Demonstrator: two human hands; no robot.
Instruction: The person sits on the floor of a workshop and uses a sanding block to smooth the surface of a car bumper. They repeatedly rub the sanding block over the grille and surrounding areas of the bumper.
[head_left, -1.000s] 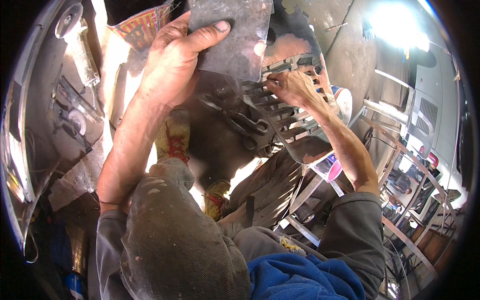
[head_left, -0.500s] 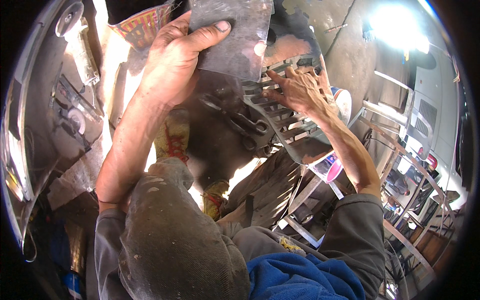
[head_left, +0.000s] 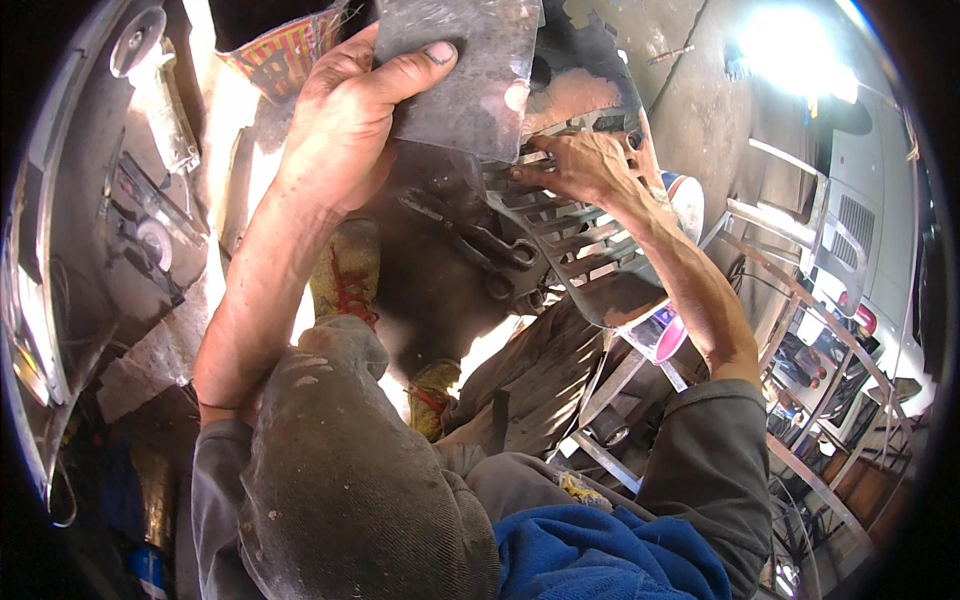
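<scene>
Left hand (head_left: 345,115) clamped on the grey plate (head_left: 460,80), thumb flat across its face, the plate up at the far middle of the scene and looking almost where it was a second ago, perhaps a touch further left. The change is on the right! Half a second back those fingers were splayed wide over the bars; now the right hand (head_left: 590,170) has drawn in, fingers bent, thumb close by the plate's near right corner. Does it grip a bar? Can't tell from here. The hands are well apart, and I'd judge attention sits on the far bars while the left simply steadies the plate.

Under that right hand, the slatted grille (head_left: 615,290) slants from far to near right, a brownish patch at its far end. Left of it, a dark hand tool with looped handles (head_left: 490,245) lies on the floor, the laced shoe (head_left: 350,270) further left. Out at the far left, a grinder (head_left: 165,110); out right, a metal frame (head_left: 815,300) before a white vehicle (head_left: 870,200).
</scene>
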